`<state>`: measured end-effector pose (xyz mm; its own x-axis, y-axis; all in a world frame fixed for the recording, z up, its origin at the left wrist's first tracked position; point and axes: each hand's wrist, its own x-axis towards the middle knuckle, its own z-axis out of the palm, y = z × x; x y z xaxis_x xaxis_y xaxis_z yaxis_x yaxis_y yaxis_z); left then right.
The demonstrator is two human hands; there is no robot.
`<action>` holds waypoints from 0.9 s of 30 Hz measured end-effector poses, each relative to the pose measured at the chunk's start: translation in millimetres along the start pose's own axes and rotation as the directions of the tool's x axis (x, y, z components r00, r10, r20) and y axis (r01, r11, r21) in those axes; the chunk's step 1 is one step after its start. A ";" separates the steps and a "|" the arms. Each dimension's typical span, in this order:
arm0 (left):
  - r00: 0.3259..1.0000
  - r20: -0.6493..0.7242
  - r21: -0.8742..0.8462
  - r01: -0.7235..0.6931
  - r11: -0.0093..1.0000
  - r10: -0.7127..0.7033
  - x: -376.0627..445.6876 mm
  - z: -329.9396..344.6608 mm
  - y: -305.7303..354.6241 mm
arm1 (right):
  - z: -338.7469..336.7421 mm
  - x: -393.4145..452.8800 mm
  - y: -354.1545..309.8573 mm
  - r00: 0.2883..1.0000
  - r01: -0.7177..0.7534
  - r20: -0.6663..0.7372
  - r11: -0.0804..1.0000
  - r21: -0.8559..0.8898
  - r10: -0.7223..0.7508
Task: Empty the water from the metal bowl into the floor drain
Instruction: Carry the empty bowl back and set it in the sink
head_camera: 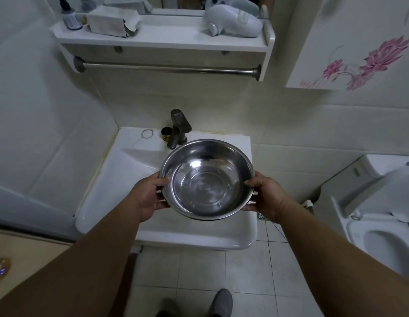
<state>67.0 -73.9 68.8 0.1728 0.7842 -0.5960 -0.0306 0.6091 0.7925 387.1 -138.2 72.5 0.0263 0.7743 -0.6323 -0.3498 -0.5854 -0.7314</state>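
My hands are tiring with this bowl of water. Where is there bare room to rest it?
Both the left hand and right hand grip the metal bowl. The sink basin left of the bowl looks bare. The floor tiles in front of the sink are free. Crowded: the ledge around the faucet, and the shelf ends.

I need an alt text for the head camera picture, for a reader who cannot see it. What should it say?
Two bare hands, left hand and right hand, hold a metal bowl by its rim, level, above a white sink with a faucet. A floor drain shows partly on the tiled floor beside the sink, near a toilet.
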 end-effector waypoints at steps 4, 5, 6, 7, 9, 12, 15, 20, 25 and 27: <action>1.000 0.005 0.023 0.029 0.999 -0.029 12.1 -5.9 -3.8 | 3.2 7.0 4.7 1.000 -0.026 -0.010 1.000 0.005 0.027; 0.999 0.010 0.026 0.036 0.999 -0.036 15.3 -7.8 -5.7 | 4.0 8.2 6.0 0.999 -0.032 -0.009 0.999 0.002 0.032; 0.999 0.014 0.028 0.045 0.999 -0.045 18.6 -9.4 -7.7 | 5.3 9.8 7.6 0.999 -0.035 -0.012 0.999 -0.004 0.035; 0.998 0.016 0.034 0.053 0.998 -0.053 21.9 -11.7 -10.5 | 7.0 11.3 9.2 0.999 -0.037 -0.017 0.999 -0.010 0.037; 0.997 0.027 0.043 0.065 0.997 -0.066 28.5 -17.2 -15.1 | 11.4 15.5 14.1 0.998 -0.043 -0.043 0.999 -0.014 0.042; 0.994 0.051 0.068 0.091 0.994 -0.094 35.6 -25.9 -19.9 | 19.4 18.4 24.7 0.995 -0.069 -0.077 0.997 -0.017 0.068; 0.989 0.067 0.091 0.123 0.988 -0.129 40.4 -39.5 -27.2 | 28.5 23.5 38.1 0.988 -0.105 -0.113 0.994 -0.023 0.102; 0.983 0.065 0.099 0.163 0.982 -0.170 50.2 -66.8 -36.3 | 52.1 36.2 60.9 0.977 -0.150 -0.157 0.989 -0.016 0.146; 0.981 0.038 0.097 0.185 0.978 -0.189 67.3 -91.8 -40.0 | 73.7 54.4 72.9 0.971 -0.172 -0.172 0.985 -0.020 0.166; 0.981 0.032 0.093 0.189 0.978 -0.193 73.3 -99.0 -41.1 | 79.6 60.3 73.3 0.972 -0.173 -0.168 0.985 -0.021 0.167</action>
<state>-16.6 -29.8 -20.3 0.2070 0.6478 -0.7331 0.0944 0.7326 0.6740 288.6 -115.3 1.1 0.1240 0.6142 -0.7793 -0.3293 -0.7154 -0.6162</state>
